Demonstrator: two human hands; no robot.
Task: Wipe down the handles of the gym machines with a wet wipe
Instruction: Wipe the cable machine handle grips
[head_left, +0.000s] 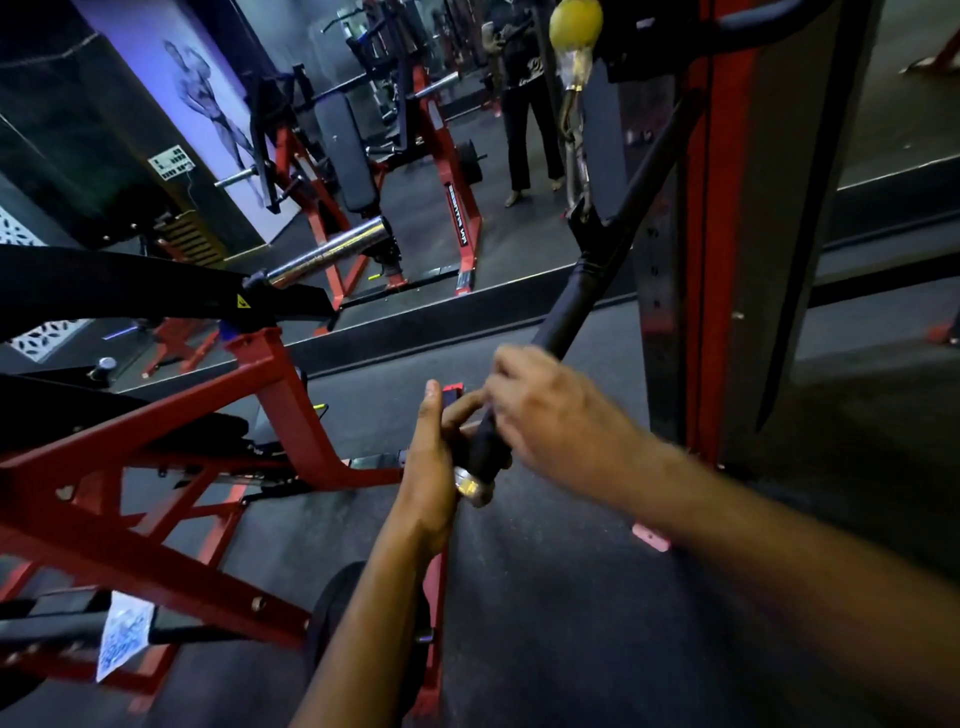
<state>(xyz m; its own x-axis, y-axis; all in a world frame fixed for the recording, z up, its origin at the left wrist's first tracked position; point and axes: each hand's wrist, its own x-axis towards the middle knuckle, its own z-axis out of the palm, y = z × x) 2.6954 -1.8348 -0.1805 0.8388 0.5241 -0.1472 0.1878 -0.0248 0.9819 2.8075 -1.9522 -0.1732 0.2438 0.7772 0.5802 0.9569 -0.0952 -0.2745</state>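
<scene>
Cable-machine bar handle (563, 317) slanting from chrome end cap (474, 488) at lower centre up and right toward the yellow stopper ball (575, 23). Left hand (434, 467) at the capped end, fingers curled round the grip; right hand (550, 415) just above it, fingers closed over the black sleeve, blurred. Wet wipe not discernible in either hand; possible wipe packet (122, 636) on red machine frame (218, 415), well apart at lower left

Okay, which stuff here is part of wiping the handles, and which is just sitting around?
Part of the job:
- black bar handle
- left hand gripping its lower end
- right hand on it

Just around:
- red machine frame
- yellow ball
- chrome sleeve
- white wipe on a bar
</scene>
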